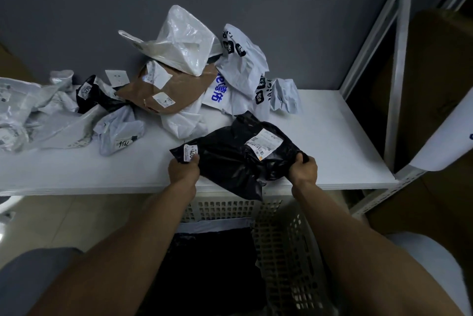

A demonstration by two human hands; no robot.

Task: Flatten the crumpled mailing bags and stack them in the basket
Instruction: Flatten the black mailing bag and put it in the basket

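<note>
Crumpled mailing bags (163, 95) heaped beyond and left of the grips, not yet flattened. Left hand (183, 168) pinching one corner of a black mailing bag (230, 159) beside a small label (191, 153); right hand (303, 168) clenched round the opposite corner, apparently pulling it taut to smooth creases (lower part drooping over the near edge). Just below both grips, a white perforated basket (284, 239) holding dark flattened bags. White shelf board (332, 136) underneath; grey wall (76, 8) behind; metal racking (399, 60) right of the right-hand grip.

Bare forearms (133, 246), grey cloth (33, 277) on thigh
</note>
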